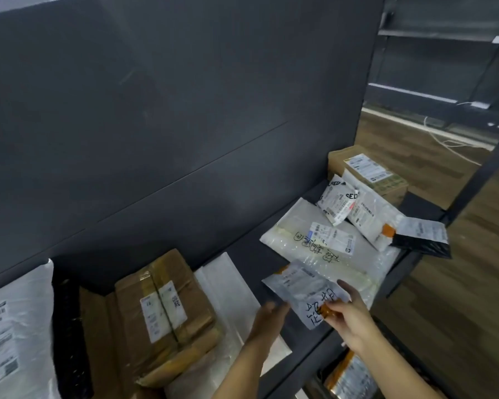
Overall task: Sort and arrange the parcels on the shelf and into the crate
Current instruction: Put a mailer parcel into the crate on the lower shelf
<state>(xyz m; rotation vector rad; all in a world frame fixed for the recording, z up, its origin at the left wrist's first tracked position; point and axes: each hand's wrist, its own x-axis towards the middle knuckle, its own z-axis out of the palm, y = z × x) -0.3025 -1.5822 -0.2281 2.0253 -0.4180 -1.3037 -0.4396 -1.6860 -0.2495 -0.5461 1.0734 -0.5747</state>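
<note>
The right hand [349, 315] pinched a small grey parcel [300, 286] by its near corner and held it over the front edge of the shelf [248, 263]. The left hand [267, 315] was open with loose fingers, just beside the parcel.

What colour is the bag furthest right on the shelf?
The bag is black with a white label; the head view shows it.

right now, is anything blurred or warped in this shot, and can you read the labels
Head view: the left hand is smeared by motion, the right hand and its grey mailer slightly soft; wide-angle distortion slants the back panel; dim light, label print unreadable, only handwriting on the large white mailer shows.
</note>
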